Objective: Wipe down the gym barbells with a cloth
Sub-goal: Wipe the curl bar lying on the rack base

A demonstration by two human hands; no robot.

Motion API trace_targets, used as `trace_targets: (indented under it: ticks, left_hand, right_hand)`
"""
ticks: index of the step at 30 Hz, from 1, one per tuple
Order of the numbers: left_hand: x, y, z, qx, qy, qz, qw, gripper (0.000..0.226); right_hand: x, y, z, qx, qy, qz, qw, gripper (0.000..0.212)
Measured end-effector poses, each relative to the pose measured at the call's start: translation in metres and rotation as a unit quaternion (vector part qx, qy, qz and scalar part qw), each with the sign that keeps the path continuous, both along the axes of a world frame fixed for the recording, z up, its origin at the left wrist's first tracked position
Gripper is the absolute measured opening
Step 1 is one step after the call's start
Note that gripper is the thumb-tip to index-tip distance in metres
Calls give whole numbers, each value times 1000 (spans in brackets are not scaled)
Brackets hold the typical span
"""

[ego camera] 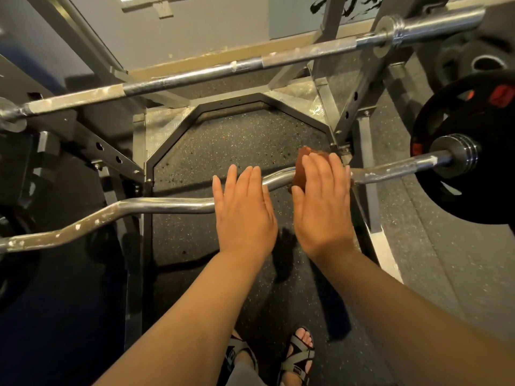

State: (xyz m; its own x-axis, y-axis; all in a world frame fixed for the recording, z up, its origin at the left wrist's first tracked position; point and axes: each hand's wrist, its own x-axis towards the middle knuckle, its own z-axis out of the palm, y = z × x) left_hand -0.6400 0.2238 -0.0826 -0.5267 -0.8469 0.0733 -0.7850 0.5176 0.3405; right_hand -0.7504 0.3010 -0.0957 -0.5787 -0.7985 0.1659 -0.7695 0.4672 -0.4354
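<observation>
A wavy chrome curl bar (156,205) runs across in front of me, with flecks of white residue near both ends. A reddish-brown cloth (301,168) is draped over the bar right of its middle. My right hand (324,207) lies flat with straight fingers on the cloth and bar. My left hand (243,213) hovers or rests over the bar just left of it, fingers straight and together, holding nothing. A long straight barbell (195,76) sits higher on the rack behind, with patches of white residue.
A black weight plate (479,196) is loaded on the curl bar's right end. More plates (473,59) lie at the far right. The steel rack frame (359,107) surrounds a speckled rubber floor (237,146). My sandalled feet (298,355) are below.
</observation>
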Motion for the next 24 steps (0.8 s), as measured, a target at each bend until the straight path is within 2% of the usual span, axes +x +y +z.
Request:
trace_targets:
  ticks: [8,14,19,24]
  left_hand:
    - [-4,0,0,0,3,4,1000,48]
    - [-16,2,0,-11,-2,-10,1000,54]
    - [-14,-2,-1,-4,-2,-20,1000,48]
    - [-21,2,1,-8,1,-4,1000,50]
  right_hand:
    - [-34,-3,10,43,40,59,997,48]
    - [-3,3,-7,28,34,5,999,60]
    - [-40,1,11,77,74,30,994,43]
    - [-34,3,14,52,25,-36,998,41]
